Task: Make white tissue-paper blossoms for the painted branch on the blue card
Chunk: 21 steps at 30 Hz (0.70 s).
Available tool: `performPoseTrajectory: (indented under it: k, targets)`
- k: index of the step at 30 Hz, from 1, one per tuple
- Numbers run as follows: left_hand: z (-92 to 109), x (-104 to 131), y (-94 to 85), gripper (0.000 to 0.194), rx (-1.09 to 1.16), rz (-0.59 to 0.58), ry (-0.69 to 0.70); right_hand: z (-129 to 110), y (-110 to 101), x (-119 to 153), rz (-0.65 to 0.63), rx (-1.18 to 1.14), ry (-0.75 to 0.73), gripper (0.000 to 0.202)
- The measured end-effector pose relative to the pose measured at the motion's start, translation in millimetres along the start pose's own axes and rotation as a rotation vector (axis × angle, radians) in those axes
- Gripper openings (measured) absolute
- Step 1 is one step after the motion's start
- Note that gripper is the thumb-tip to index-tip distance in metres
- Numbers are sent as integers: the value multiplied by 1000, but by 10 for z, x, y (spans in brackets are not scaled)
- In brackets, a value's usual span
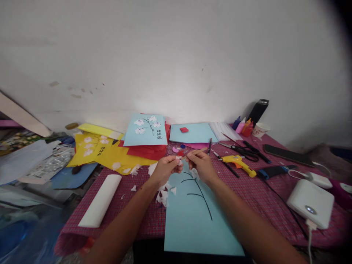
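Observation:
My left hand (169, 168) pinches a small piece of white paper (178, 160) above the top of a light blue sheet (189, 220). Close beside it, my right hand (200, 165) is closed, fingertips almost meeting the left ones; a thin tan shape shows at its fingers, too small to name. Dark branch lines (202, 192) are drawn on the blue sheet. A white scrap (194, 173) lies at their upper end, partly under the right hand. Torn white paper scraps (162, 196) are scattered along the sheet's left edge.
At the back stands a blue picture (145, 130) with white flowers. Yellow sheets (90, 150) and a white paper roll (101, 200) are left. Rightward are a yellow glue gun (238, 164), scissors (244, 151), paint bottles (244, 126), a phone (287, 154) and a white power bank (312, 201).

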<state>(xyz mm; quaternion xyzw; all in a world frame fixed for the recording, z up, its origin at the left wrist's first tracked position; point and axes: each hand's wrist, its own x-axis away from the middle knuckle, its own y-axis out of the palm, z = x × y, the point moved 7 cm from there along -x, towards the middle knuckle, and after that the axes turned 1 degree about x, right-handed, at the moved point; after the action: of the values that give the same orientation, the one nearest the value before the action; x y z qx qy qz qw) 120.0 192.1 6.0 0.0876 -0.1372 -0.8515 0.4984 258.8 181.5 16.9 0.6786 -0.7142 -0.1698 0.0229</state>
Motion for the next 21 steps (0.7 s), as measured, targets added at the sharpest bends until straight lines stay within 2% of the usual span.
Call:
performPoseTrajectory:
  k: [3, 9, 17, 21]
  targets:
    - [-2, -1, 14, 27, -3, -7, 0, 6, -12, 9, 8, -36, 5, 16]
    - [7, 9, 6, 29, 70, -7, -31, -35, 17, 26, -54, -42, -20, 21]
    - [17, 11, 34, 32, 63, -16, -8, -66, 34, 13, -9, 59, -62, 21]
    - [30, 14, 47, 32, 36, -15, -9, -60, 45, 31, -42, 13, -46, 16]
